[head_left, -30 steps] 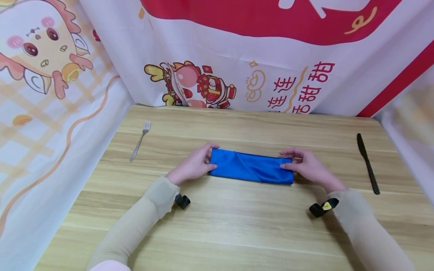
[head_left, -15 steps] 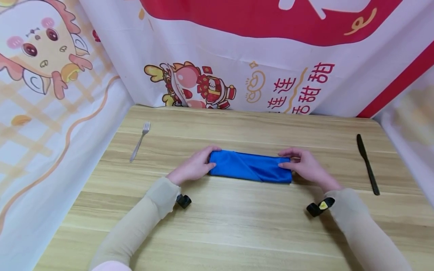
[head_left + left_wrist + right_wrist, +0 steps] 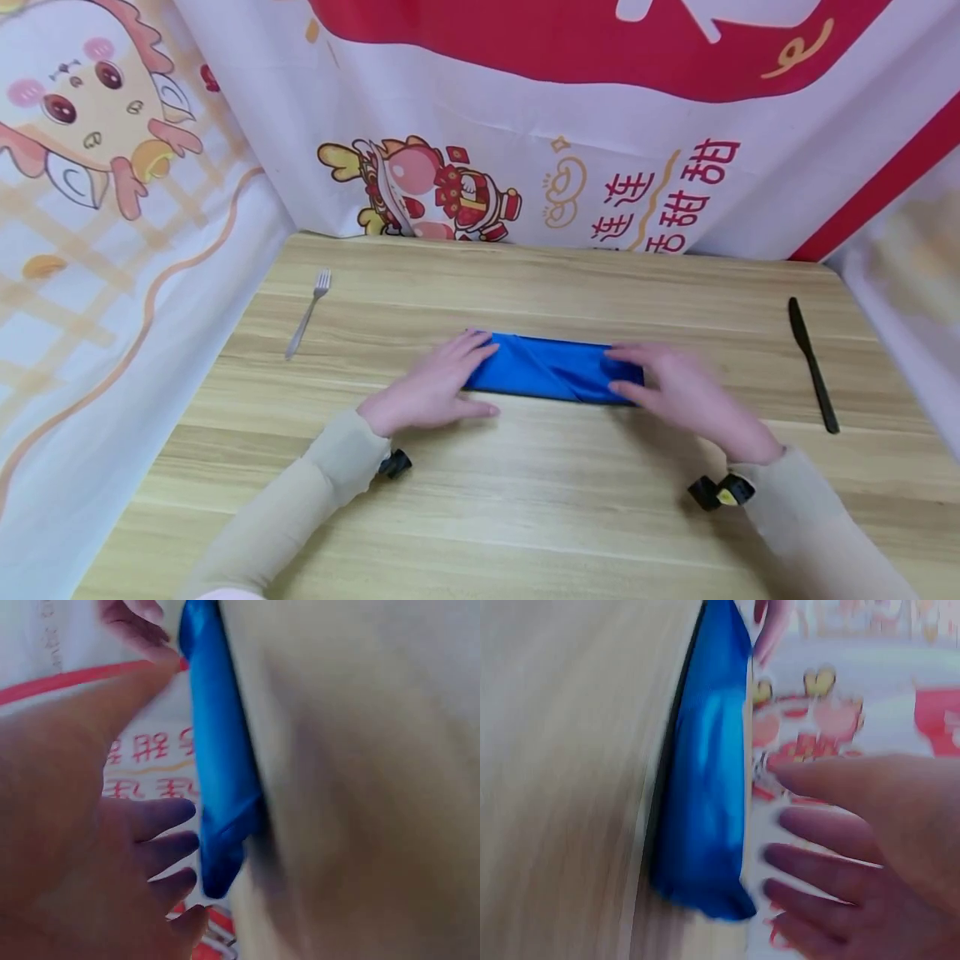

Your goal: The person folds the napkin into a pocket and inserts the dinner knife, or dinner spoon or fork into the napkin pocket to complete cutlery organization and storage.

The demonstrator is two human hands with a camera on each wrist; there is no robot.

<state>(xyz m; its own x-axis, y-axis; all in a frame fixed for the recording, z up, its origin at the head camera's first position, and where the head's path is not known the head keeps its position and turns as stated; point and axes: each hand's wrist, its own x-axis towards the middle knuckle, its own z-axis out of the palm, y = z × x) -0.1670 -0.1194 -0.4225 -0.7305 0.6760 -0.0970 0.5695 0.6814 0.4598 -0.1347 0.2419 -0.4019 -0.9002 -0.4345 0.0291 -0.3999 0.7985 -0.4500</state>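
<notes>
Cloth [image 3: 551, 371] — blue, folded into a long strip — lay flat on the wooden table [image 3: 562, 517] between fork [image 3: 307, 314] and black knife [image 3: 813, 365]. Left hand [image 3: 427, 387] and right hand [image 3: 682, 392] were spread at its ends; whether fingertips touched it, I couldn't tell.

White cloth [image 3: 555, 104] bears "连连" [image 3: 628, 188], "甜甜" [image 3: 711, 161], partial "antic" [image 3: 51, 649].
</notes>
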